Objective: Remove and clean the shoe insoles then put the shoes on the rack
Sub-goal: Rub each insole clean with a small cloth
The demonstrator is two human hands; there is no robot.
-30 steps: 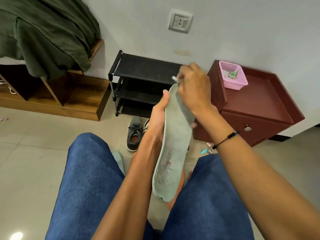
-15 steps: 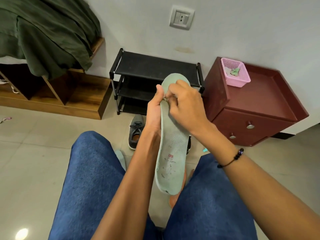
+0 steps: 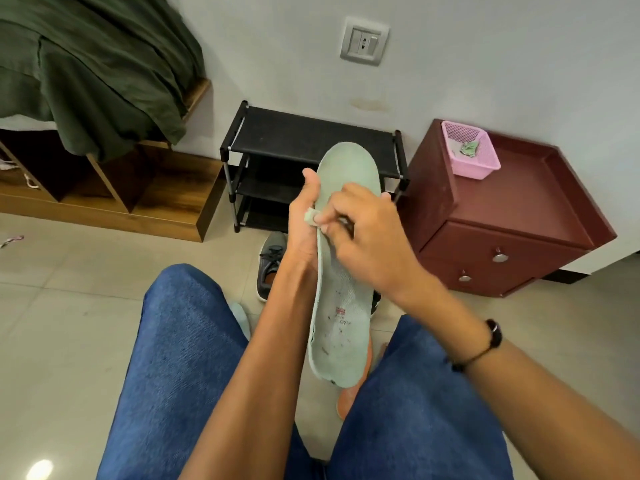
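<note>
A pale green insole (image 3: 341,306) with a small red logo stands upright between my knees. My left hand (image 3: 303,223) grips its left edge from behind, thumb up. My right hand (image 3: 363,230) pinches a small pale wipe (image 3: 312,216) against the insole's middle. A grey shoe (image 3: 270,263) lies on the floor behind my hands, in front of the black shoe rack (image 3: 311,140). A second pale insole (image 3: 240,318) peeks out beside my left knee.
A maroon drawer cabinet (image 3: 519,216) stands right of the rack, with a pink basket (image 3: 472,150) holding a green scrap on top. A wooden bed frame (image 3: 145,202) with a dark green blanket (image 3: 86,71) fills the left. An orange foot (image 3: 349,396) shows below the insole.
My right hand slid the wipe down from the insole's toe end to its middle. The insole's toe end is now uncovered; my left hand kept its hold.
</note>
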